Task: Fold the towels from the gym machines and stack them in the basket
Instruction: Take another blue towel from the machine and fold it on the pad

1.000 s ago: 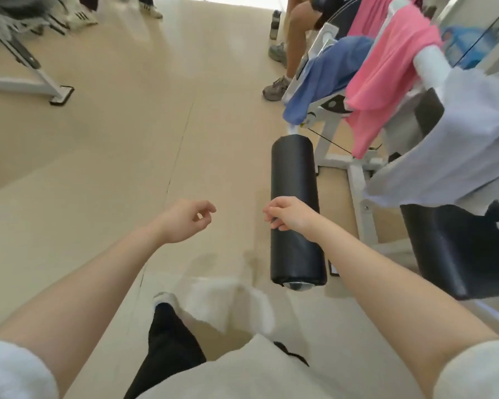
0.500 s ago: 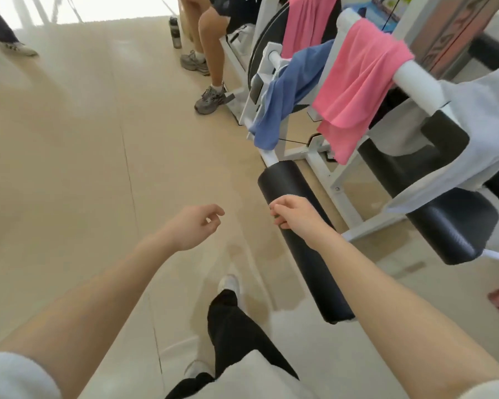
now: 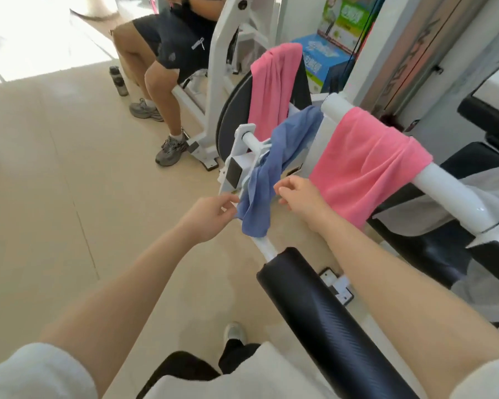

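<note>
A blue towel hangs in a twisted drape over the thin white bar of a white gym machine, its lower end dangling above a black foam roller pad; the left hand reaches to the towel's lower left edge, fingertips touching or pinching the cloth, though the exact hold is hard to make out; the right hand sits just beside the towel's right edge with fingers loosely curled and holding nothing; a pink towel lies over the thick white tube to the right, a second pink towel hangs behind over a dark weight plate, and a pale grey towel lies on the black bench at far right; another person sits on the machine behind, a dark bottle on the beige floor near their shoes.
</note>
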{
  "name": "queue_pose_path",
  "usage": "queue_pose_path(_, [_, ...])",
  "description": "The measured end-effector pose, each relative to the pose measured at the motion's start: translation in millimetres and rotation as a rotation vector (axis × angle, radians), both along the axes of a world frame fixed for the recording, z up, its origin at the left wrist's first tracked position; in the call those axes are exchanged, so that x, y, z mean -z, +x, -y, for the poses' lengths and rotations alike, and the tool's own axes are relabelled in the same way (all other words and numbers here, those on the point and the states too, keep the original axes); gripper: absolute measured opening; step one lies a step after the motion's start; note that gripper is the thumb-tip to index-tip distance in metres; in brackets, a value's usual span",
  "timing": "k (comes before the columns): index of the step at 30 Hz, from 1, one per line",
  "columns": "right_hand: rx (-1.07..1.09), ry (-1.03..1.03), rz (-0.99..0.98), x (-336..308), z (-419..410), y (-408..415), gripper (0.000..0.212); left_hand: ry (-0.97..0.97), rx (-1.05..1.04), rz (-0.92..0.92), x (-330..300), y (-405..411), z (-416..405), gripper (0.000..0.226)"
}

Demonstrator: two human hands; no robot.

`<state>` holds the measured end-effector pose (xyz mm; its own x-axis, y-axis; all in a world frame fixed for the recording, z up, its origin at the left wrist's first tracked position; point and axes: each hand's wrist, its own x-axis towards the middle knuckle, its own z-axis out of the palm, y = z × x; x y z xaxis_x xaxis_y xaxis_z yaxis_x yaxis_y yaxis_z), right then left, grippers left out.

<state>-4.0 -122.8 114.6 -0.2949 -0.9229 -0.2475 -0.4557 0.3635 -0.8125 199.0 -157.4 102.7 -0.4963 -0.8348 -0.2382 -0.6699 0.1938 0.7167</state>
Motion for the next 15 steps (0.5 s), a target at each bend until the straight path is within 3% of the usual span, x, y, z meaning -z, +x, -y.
queue_pose_path(7, [0.155,-0.049,-0.218,-1,87,-10,0.025,-0.109,0.095,-0.063,-8,-16,112,0.032])
queue_pose_path(10, [0.272,0.028,-0.285,9,117,-13,0.032,-0.100,0.227,-0.059,-8,-27,159,0.031])
queue_pose_path(13, [0.468,0.156,-0.180,15,141,-13,0.043,-0.035,0.386,-0.064,-12,-36,198,0.031])
queue_pose_path(15, [0.550,0.202,-0.142,17,152,-10,0.033,-0.021,0.480,-0.054,-14,-41,219,0.032])
